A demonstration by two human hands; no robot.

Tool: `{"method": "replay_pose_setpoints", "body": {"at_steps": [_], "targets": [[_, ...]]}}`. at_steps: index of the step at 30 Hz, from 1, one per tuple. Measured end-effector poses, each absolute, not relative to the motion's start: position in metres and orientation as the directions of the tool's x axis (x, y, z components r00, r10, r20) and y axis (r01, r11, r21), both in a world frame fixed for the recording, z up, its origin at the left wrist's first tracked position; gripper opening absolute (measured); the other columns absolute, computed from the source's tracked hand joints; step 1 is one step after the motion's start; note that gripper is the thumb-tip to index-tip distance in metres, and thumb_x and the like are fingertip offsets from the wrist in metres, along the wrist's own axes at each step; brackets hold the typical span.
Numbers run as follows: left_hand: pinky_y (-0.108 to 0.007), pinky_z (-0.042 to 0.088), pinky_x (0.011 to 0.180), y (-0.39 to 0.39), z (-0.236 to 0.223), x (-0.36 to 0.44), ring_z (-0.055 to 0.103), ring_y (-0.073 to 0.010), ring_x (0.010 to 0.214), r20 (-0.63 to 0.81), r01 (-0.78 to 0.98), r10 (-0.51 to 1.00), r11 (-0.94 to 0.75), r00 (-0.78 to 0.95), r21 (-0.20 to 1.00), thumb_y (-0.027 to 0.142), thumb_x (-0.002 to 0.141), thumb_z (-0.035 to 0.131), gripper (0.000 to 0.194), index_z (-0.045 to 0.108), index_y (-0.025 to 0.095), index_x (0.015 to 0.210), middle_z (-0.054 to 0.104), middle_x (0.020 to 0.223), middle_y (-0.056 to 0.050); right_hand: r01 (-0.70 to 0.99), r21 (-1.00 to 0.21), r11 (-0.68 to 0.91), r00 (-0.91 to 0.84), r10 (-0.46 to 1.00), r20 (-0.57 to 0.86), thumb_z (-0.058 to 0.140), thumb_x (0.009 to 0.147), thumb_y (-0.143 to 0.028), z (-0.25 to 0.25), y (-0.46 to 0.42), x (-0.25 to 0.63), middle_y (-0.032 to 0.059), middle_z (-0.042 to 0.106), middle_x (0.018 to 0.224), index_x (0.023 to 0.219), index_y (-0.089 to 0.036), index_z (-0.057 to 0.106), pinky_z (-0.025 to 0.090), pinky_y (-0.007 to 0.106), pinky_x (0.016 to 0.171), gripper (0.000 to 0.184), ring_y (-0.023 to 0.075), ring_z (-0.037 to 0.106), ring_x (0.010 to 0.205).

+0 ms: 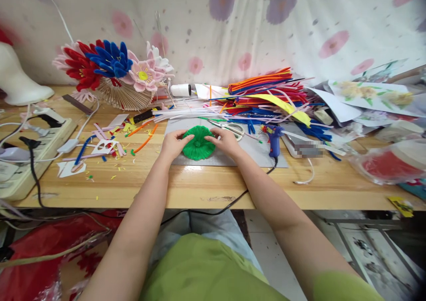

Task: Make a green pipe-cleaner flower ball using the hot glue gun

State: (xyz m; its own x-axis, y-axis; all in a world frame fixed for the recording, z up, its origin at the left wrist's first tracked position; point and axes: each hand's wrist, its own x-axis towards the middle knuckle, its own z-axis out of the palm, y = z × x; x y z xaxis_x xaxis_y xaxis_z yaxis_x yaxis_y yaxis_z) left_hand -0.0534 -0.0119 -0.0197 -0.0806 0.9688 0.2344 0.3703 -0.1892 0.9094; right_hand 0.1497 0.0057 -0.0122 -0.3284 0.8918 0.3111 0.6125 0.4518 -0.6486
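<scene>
In the centre of the frame, a fuzzy green disc sits over the grey mat, its rim pinched from 2 sides: the left hand grips the left edge, the right hand the right edge, both thumbs on top. Scissors lie just behind the right hand, crowding that side; farther right, a blue glue gun lies near the mat's right end. Stems are heaped beyond, upper right of centre. Room is widest toward the bottom, where plain wood runs between the mat and the table's near edge. Scraps litter the left.
</scene>
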Motion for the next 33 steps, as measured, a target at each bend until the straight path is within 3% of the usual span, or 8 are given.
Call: {"method": "replay_pose_setpoints", "body": {"at_steps": [4,13,19,24,33], "targets": [[-0.028,0.048,0.078,-0.014,-0.018,-0.050,0.064,-0.0177,0.080,0.283,0.404,0.951,-0.212,-0.124,0.890,0.034,0.070,0.063,0.023,0.073,0.018,0.082,0.072,0.085,-0.004,0.590,-0.650,0.480,-0.272,0.875,0.399,0.056,0.078,-0.044,-0.012,0.003,0.135,0.0051,0.067,0.096,0.100,-0.022,0.064,0.040,0.031,0.074,0.032,0.0203,0.055,0.084],[-0.026,0.050,0.070,-0.017,-0.013,-0.048,0.064,-0.0162,0.071,0.227,0.369,0.966,-0.168,-0.122,0.914,0.024,0.064,0.063,0.018,0.073,0.016,0.076,0.072,0.076,-0.003,0.399,-0.822,0.406,-0.144,0.913,0.381,0.049,0.080,-0.035,-0.025,0.006,0.116,0.0017,0.065,0.087,0.084,-0.020,0.061,0.042,0.030,0.080,0.020,0.0180,0.057,0.083],[-0.027,0.051,0.071,-0.017,-0.012,-0.047,0.064,-0.0157,0.073,0.185,0.162,0.972,-0.162,-0.142,0.973,0.030,0.061,0.066,0.021,0.071,0.014,0.075,0.072,0.078,-0.005,0.370,-0.826,0.426,-0.154,0.904,0.398,0.053,0.077,-0.034,-0.020,0.003,0.122,0.0024,0.065,0.091,0.089,-0.020,0.060,0.043,0.029,0.081,0.020,0.0179,0.058,0.086],[-0.026,0.050,0.068,-0.015,-0.017,-0.042,0.062,-0.0146,0.068,0.150,0.134,0.972,-0.127,-0.179,0.983,0.031,0.057,0.069,0.023,0.070,0.015,0.074,0.070,0.072,-0.004,0.376,-0.817,0.437,-0.135,0.898,0.418,0.056,0.076,-0.037,-0.019,-0.001,0.119,0.0039,0.065,0.098,0.092,-0.021,0.061,0.042,0.032,0.087,0.023,0.0200,0.057,0.095],[-0.027,0.048,0.066,-0.015,-0.014,-0.037,0.061,-0.0140,0.066,0.137,0.087,0.973,-0.123,-0.187,0.989,0.032,0.055,0.071,0.025,0.068,0.014,0.071,0.067,0.069,-0.003,0.378,-0.814,0.440,-0.135,0.896,0.422,0.054,0.078,-0.038,-0.025,0.004,0.118,0.0021,0.065,0.093,0.089,-0.021,0.062,0.042,0.031,0.086,0.022,0.0193,0.058,0.091]]}}
